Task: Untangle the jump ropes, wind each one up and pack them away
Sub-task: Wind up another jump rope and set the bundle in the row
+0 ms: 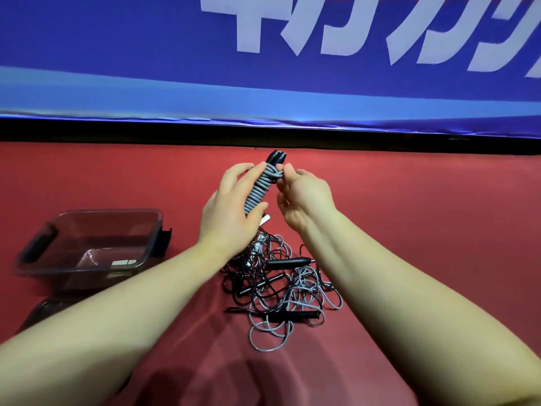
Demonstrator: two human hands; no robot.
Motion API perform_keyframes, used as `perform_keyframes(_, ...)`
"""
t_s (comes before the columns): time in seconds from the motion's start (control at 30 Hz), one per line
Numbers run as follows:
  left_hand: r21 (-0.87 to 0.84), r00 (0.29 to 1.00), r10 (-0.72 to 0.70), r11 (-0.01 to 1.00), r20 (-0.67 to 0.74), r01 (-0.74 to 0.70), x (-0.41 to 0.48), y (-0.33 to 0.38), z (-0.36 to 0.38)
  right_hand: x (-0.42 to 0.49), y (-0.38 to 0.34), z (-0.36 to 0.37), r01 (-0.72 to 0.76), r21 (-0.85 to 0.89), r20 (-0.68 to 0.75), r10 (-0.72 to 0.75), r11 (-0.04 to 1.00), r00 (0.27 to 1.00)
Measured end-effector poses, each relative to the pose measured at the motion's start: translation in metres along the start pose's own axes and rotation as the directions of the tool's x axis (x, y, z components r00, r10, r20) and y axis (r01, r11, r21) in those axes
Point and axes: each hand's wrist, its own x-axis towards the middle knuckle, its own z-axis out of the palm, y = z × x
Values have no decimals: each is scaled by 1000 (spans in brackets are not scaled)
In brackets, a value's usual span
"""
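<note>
Head view, the only one. The left hand (231,206) grips a wound rope (260,189): grey cord coiled tightly round a pair of black handle ends (276,157) that stick out at the top. Fingers curl round the far side and the thumb lies across the lower coils. The right hand (304,197) pinches the top turns of the same bundle between thumb and forefinger, with the other fingers loosely curled. The bundle is held up above the red surface (409,215), tilted, top end away from the person. A small white tag (265,221) pokes out just under the bundle; any print on it is too small to read.

Below the hands a tangle (281,291) of grey and black cords lies on the red surface. Three black handles show in it, one near (292,315), one in the middle (257,285) and one far (288,261).

To the left, well apart from the tangle, is a clear container (87,213) with dark side clips. A white label (124,262) is at its bottom, unreadable.

Along the back is a blue banner (117,54) with large white characters (336,27), cropped at the top and right. They look like Japanese katakana, but the word can't be read.
</note>
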Motion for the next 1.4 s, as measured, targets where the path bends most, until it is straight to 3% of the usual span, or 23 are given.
perform_keyframes(0.13,-138,999,-32,990,26,36,3,2,2,5,-12,-11,42,-88,144,-29,995,989)
perform_keyframes(0.33,-288,978,-102,946,180,151,13,13,6,2,-16,-13,344,-383,383,-192,857,904)
perform_keyframes(0.53,-351,990,-47,932,130,90,8,6,1,-2,-28,-11,389,-517,473,-124,762,872)
perform_keyframes(0.8,-406,994,16,914,103,27,10,-5,3,-2,-42,-8,538,-730,513,-181,422,839)
perform_keyframes(0.87,-420,996,-23,905,88,58,12,-5,5,1,-36,-7,530,-717,470,-248,453,847)
perform_keyframes(0.93,-438,996,-68,895,62,88,16,-3,7,4,-30,-4,483,-657,399,-276,579,874)
perform_keyframes(1.0,-446,996,-77,890,47,90,18,0,7,6,-28,-1,460,-639,364,-285,616,887)
perform_keyframes(1.03,-447,996,-69,890,49,84,18,0,7,7,-28,0,471,-664,370,-291,581,882)
perform_keyframes(1.13,-461,997,-10,886,80,46,17,-3,5,6,-32,0,531,-801,457,-291,276,841)
perform_keyframes(1.2,-475,993,20,879,120,39,18,-6,1,4,-34,-3,562,-812,516,-257,156,817)
perform_keyframes(1.3,-535,979,27,841,200,86,19,-9,-4,2,-31,-11,624,-766,565,-303,152,767)
perform_keyframes(1.4,-629,962,2,757,272,176,19,-6,-8,5,-29,-19,678,-663,570,-372,318,733)
